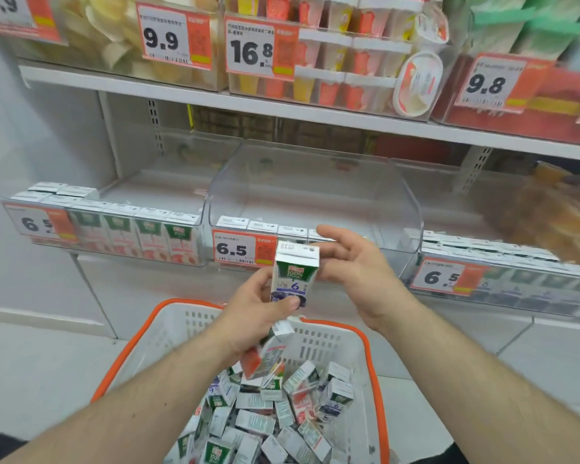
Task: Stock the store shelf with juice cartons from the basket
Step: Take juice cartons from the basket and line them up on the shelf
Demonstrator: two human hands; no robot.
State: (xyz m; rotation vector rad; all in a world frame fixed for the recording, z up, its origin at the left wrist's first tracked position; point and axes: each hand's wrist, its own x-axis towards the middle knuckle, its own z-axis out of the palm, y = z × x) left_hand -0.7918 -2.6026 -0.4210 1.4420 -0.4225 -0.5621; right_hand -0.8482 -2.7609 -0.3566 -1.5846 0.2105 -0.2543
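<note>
While the left hand [258, 316] grips a small white juice carton with a green top panel and dark blue fruit print [293, 275] upright, thumb across its lower front and fingers curled behind it, the right hand [352, 262] is at the carton's top right corner with its fingers loosely spread and relaxed; whether they touch the carton cannot be told. A second white carton with red print [265, 353] hangs tilted under the left palm, apparently held there too. Both hands are above the far rim of a white plastic shopping basket with an orange rim [345, 343], which holds a loose heap of small juice cartons [275, 416] lying at all angles. Just behind the hands stands a clear plastic shelf bin [315, 185] with a "6.5" price tag [243, 249] and one row of cartons along its front. To its left, a similar clear bin [114, 195] carries green-and-red cartons [148, 236].
</note>
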